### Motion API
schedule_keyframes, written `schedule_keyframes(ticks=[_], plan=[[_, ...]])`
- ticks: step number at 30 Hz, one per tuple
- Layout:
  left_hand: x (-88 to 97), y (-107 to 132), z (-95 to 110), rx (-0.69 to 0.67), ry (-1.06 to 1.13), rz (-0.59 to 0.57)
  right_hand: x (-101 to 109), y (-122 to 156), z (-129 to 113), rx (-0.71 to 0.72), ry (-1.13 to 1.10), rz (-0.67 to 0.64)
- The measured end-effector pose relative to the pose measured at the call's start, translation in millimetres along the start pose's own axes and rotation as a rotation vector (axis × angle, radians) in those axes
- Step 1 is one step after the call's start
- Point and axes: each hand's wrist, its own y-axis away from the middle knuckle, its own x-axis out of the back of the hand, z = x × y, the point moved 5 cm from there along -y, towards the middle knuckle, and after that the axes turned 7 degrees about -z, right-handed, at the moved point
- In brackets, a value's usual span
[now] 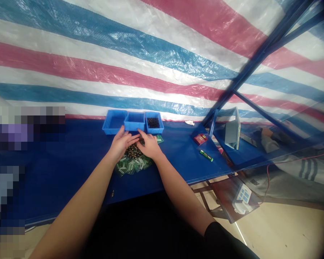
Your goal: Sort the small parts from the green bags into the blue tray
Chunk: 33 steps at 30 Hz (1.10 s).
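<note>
- A heap of small brass-coloured parts [134, 152] lies on the tabletop, right below the two hands and in front of the blue bins.
- Green and white pieces [132, 165] spread around the near side of the heap; a bit of green [160, 138] shows beyond the right hand.
- The left hand [119, 145] is over the left side of the heap, its fingers reaching toward the right hand; I cannot tell whether it pinches a small part.
- The right hand [149, 145] is over the right side, fingers bent toward the left hand's fingertips; whether something is between its fingers is too small to tell.
- Just behind the hands stand three blue bins in a row: a wide left bin [106, 126], a middle bin [134, 126] and a right bin [158, 131] holding black bits [152, 122].
- One tiny brass-coloured piece [112, 193] lies near the front edge of the blue tabletop [78, 162].
- Farther right on the tabletop are a red box [200, 139] and a green packet [206, 155].
- Behind hangs a striped sheet [97, 75]; beyond the blue frame [224, 99], another person's grey sleeve [291, 165] shows.
</note>
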Motion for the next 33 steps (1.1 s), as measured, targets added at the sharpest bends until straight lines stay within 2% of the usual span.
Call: schedule_keyframes(ticks=[6,14,18,24,26,29,33], plan=[[0.0,1.6,-2.0,0.042,0.018,-0.042,-2.8,-1.2,2.7,-0.016,0.016,-0.035],[4.8,0.5,-4.8,0.021,-0.093,0.041,-3.2,-2.2,3.8,-0.043,0.027,-0.064],[4.2,0.3,-4.4,-0.074,-0.249,0.019,-2.4,-1.7,2.6,-0.045,0.034,-0.072],[-0.6,7.6,7.9,-0.251,-0.623,-0.032,-3.9,-2.3,3.8,-0.034,0.055,-0.072],[-3.3,9.8,11.4,-0.257,-0.751,-0.045,-3.9,-3.1,4.6,-0.032,0.049,-0.057],[-3.9,10.0,12.5,-0.196,-0.914,-0.044,-2.9,-3.9,5.1,-0.038,0.037,-0.043],[0.2,7.8,12.6,-0.187,-0.994,-0.013,-1.2,-3.5,3.8,-0.04,0.038,-0.04]])
